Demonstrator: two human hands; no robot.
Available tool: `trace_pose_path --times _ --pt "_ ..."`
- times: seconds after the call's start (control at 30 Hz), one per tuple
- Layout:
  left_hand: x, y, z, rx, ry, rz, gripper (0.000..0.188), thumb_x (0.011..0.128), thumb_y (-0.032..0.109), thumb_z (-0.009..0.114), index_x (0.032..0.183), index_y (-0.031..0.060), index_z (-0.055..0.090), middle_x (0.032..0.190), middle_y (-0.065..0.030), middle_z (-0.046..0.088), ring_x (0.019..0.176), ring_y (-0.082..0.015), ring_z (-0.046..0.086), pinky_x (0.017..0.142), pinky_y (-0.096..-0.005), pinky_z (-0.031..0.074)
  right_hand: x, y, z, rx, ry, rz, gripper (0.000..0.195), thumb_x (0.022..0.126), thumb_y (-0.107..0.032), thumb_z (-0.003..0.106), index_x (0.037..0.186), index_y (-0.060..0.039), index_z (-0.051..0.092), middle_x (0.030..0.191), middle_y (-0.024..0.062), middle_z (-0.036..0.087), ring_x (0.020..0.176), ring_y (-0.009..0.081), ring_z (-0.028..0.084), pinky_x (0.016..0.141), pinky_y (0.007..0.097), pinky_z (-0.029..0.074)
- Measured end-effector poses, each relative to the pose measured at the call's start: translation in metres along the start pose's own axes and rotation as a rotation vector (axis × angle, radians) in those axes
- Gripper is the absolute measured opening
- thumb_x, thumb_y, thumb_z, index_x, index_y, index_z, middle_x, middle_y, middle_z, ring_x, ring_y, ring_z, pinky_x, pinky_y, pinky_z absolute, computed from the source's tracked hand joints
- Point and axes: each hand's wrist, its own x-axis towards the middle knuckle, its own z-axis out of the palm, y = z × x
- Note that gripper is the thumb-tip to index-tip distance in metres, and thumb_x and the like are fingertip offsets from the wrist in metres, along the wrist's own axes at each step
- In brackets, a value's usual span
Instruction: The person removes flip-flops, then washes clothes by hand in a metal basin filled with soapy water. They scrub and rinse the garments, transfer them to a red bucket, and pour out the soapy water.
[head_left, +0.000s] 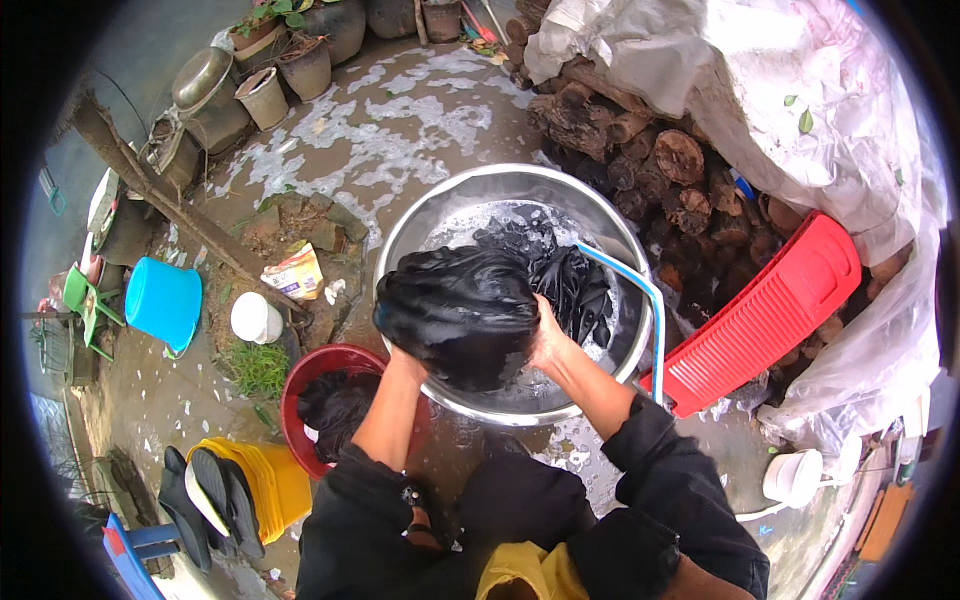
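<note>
A large wet bundle of black cloth (457, 315) is held up over the near left part of a wide stainless steel basin (439, 206). My left hand (409, 364) grips it from below at the near left, with the fingers hidden under the fabric. On its right side my right hand (549, 336) holds the bundle, its fingers partly out of sight. More black cloth (574, 289) lies in the sudsy water behind. A blue and white hose (626, 270) bends over the basin's right rim, its end above the water.
At the left stands a dark red tub (292, 420) with dark cloth inside. A red plastic washboard (765, 315) leans against stacked logs (667, 172) at the right. Further left are a blue bucket (161, 304), a white bucket (256, 318) and a yellow bucket (285, 487) with black slippers (217, 495).
</note>
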Motion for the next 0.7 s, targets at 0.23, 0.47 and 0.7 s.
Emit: trace_pose_path --times 0.23,0.47,0.7 --pt "0.004 0.016 0.037 0.235 -0.064 0.012 0.045 0.097 0.04 0.049 0.127 0.0069 0.058 0.126 -0.01 0.06 0.12 -0.025 0.052 0.106 -0.0406 0.039 -0.002 -0.034 0.022 -0.135 -0.153 0.098 0.041 0.091 -0.036 0.05 0.106 -0.001 0.065 0.102 0.0137 0.07 0.093 0.0259 0.066 0.086 0.0426 0.054" --pt "0.006 0.043 0.082 0.434 -0.108 0.058 0.042 0.097 0.037 0.05 0.126 0.0064 0.058 0.126 -0.0098 0.06 0.12 -0.0235 0.052 0.105 -0.0397 0.04 0.041 -0.036 -0.056 -1.775 -0.199 -0.753 0.042 0.069 -0.01 0.067 0.11 -0.0018 0.064 0.103 0.0196 0.065 0.093 0.03 0.06 0.085 0.0378 0.049" --pt "0.015 0.031 0.094 0.49 -0.093 0.08 0.039 0.098 0.033 0.051 0.125 0.0059 0.059 0.126 -0.0095 0.059 0.119 -0.0221 0.052 0.104 -0.0388 0.041 0.052 -0.026 -0.087 -1.426 -0.222 -0.96 0.043 0.068 -0.01 0.066 0.11 -0.0029 0.066 0.101 0.0179 0.066 0.092 0.0309 0.06 0.086 0.0385 0.048"
